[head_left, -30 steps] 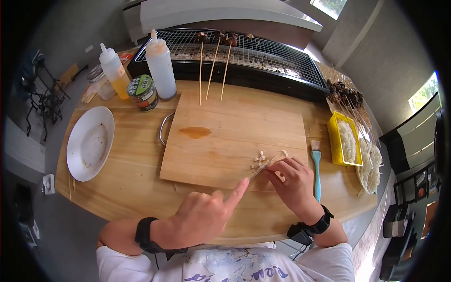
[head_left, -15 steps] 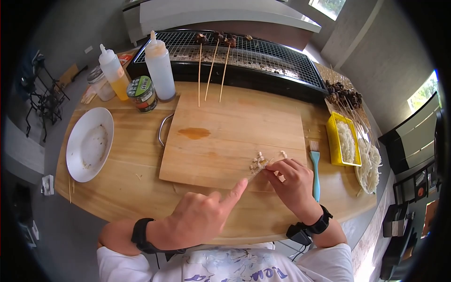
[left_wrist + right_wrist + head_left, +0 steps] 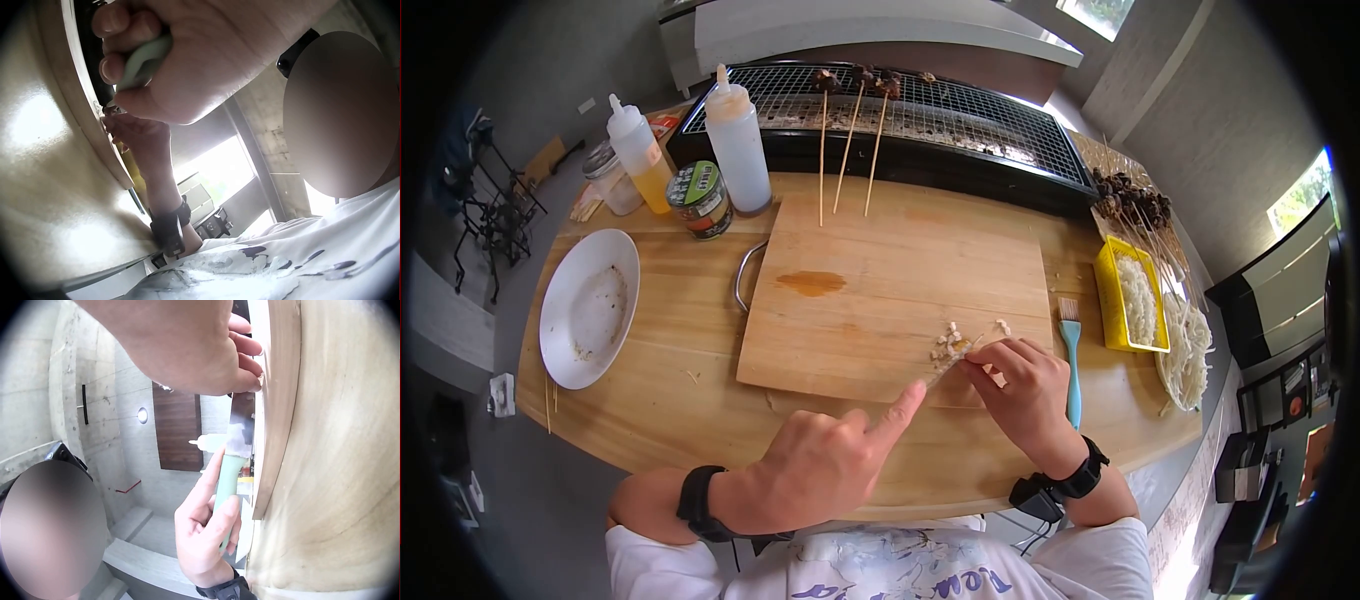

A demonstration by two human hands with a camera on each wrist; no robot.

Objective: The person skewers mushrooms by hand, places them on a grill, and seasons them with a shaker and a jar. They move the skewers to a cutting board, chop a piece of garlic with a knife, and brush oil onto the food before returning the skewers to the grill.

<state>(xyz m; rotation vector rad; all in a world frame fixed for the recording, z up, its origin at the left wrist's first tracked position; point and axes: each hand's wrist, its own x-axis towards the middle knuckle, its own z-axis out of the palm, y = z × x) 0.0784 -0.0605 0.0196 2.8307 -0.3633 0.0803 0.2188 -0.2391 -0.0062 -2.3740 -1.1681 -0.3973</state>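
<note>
The left hand grips a knife by its pale green handle, index finger laid along the top. Its blade reaches to the right hand's fingertips, over the front right part of a wooden board. Bent fingers of the right hand pinch a small pale piece at the board, mostly hidden by the fingertips. Small chopped pale bits lie just left of these fingertips. In the left wrist view, the left hand wraps the handle, with the right hand beyond.
Behind the board is a grill with three skewers. At left stand a white plate, a jar and squeeze bottles. At right are a blue brush, a yellow basket, white strands and dark skewered pieces.
The blade has changed its tilt slightly beside the right fingertips, and the left index finger has shifted a little left. The right hand has hardly moved.
</note>
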